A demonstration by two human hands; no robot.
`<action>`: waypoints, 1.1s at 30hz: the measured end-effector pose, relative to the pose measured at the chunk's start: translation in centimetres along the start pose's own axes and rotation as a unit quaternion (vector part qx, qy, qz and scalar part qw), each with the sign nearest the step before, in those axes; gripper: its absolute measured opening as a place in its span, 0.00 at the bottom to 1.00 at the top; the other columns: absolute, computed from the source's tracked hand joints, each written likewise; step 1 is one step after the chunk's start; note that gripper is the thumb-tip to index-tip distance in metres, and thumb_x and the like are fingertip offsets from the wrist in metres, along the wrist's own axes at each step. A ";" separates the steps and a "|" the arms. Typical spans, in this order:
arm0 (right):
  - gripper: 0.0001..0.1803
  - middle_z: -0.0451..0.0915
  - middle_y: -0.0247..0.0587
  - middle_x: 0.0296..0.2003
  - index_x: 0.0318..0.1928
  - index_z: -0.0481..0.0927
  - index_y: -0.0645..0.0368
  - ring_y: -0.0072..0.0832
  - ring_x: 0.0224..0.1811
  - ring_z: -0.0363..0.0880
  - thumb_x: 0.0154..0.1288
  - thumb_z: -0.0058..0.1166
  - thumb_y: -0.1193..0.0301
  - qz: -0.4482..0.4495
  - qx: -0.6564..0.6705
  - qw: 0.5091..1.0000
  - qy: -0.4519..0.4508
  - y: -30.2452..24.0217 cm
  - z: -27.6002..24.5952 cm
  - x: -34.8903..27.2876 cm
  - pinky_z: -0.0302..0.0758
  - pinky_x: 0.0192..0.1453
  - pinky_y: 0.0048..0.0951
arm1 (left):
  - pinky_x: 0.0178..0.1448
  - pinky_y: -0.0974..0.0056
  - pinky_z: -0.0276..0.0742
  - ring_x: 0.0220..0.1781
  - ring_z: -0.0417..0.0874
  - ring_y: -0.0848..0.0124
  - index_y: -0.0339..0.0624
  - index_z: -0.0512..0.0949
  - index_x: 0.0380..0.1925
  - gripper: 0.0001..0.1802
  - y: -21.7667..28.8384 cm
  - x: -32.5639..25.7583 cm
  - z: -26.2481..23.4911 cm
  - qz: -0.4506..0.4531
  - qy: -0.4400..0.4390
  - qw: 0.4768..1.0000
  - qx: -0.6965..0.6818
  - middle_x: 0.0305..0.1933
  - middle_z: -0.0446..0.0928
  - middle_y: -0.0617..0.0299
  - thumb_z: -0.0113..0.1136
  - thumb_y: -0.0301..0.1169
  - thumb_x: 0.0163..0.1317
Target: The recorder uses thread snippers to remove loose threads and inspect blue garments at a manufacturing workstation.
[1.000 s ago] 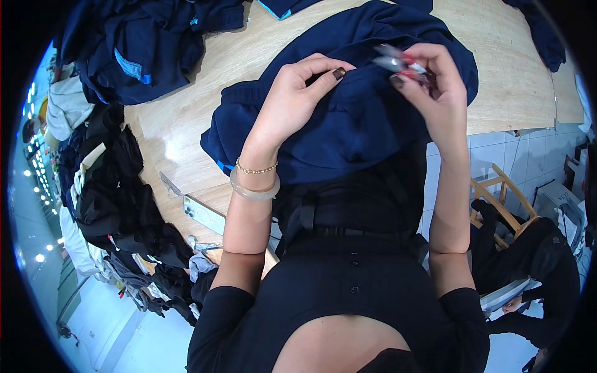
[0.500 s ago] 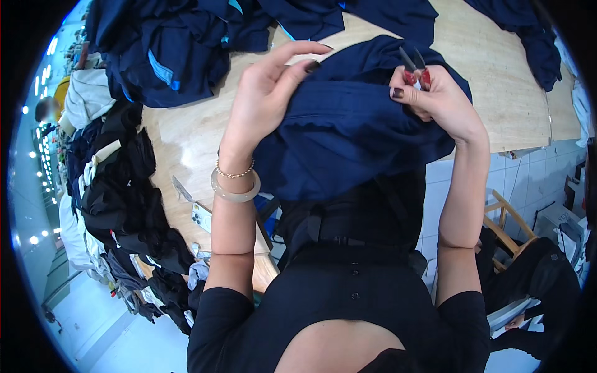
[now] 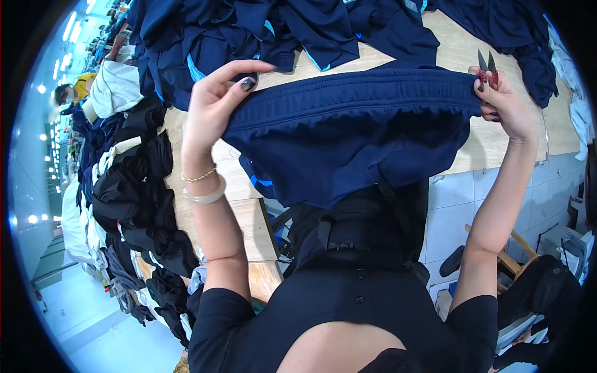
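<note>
Holding up a dark blue garment [image 3: 348, 133] by its stretchy waistband, the person pulls it wide between two hands above a wooden table [image 3: 463, 53]. The left hand [image 3: 214, 105] pinches the left end of the waistband, with the thumb on the near side and the fingers curled over the top, so it is closed tight on the cloth. The right hand [image 3: 500, 102] grips the right end of the waistband, and it also holds a small pair of snips [image 3: 487, 62] with red handles (the two thin blades poke straight up past the fingers). The waistband runs almost level from one hand to the other, and the rest of the garment hangs down from it in soft folds toward the person's body. A gold chain and a pale bangle [image 3: 205, 193] sit on the left wrist. Behind the hands, at the far side of the table, lies a heap of more dark blue clothes [image 3: 280, 28] with some light blue trim. To the left of the table there is a long pile of black clothes [image 3: 134, 193], with a few white pieces mixed in. Pale floor tiles [image 3: 451, 205] show below the table's edge on the right.
</note>
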State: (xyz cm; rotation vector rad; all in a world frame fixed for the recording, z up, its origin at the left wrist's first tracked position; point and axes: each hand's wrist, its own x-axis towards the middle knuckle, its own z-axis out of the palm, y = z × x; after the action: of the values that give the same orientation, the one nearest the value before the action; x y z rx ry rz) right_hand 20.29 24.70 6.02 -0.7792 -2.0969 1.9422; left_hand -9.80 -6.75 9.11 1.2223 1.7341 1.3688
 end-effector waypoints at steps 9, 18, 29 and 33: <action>0.18 0.62 0.19 0.19 0.51 0.79 0.58 0.10 0.14 0.53 0.66 0.58 0.61 -0.005 -0.012 1.000 0.022 -0.9 -1.4 -0.6 0.46 0.18 0.15 | 0.45 0.76 0.79 0.39 0.81 0.79 0.30 0.76 0.50 0.14 -0.1 -0.7 -2.6 -0.003 0.000 0.999 -0.044 0.41 0.81 0.59 0.53 0.27 0.69; 0.14 0.68 0.21 0.23 0.47 0.79 0.58 0.11 0.17 0.61 0.69 0.53 0.62 -0.017 -0.111 0.992 0.060 -1.2 1.1 -0.4 0.56 0.23 0.15 | 0.44 0.75 0.77 0.37 0.79 0.81 0.30 0.79 0.42 0.17 -1.1 -1.5 -3.4 -0.018 -0.047 0.993 0.106 0.35 0.82 0.61 0.67 0.31 0.57; 0.25 0.64 0.46 0.67 0.53 0.81 0.52 0.44 0.71 0.60 0.58 0.47 0.86 -0.043 -0.407 0.893 0.188 12.6 10.8 -6.8 0.60 0.72 0.41 | 0.68 0.45 0.55 0.60 0.71 0.61 0.48 0.82 0.44 0.17 -9.6 -9.2 8.1 0.029 -0.002 0.871 0.490 0.54 0.73 0.60 0.66 0.31 0.52; 0.20 0.72 0.41 0.45 0.46 0.83 0.57 0.32 0.48 0.74 0.56 0.48 0.88 -0.119 -0.247 0.910 0.311 9.4 10.7 -6.1 0.72 0.52 0.28 | 0.52 0.60 0.69 0.48 0.73 0.61 0.41 0.80 0.40 0.12 -8.7 -9.2 8.4 0.034 0.218 0.895 0.388 0.44 0.72 0.54 0.64 0.27 0.54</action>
State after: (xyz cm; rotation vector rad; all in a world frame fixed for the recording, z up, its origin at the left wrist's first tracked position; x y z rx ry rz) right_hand 22.79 12.47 -3.18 -1.0006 -2.1266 0.8650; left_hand -1.43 -12.24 -2.34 1.4445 2.7465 1.0486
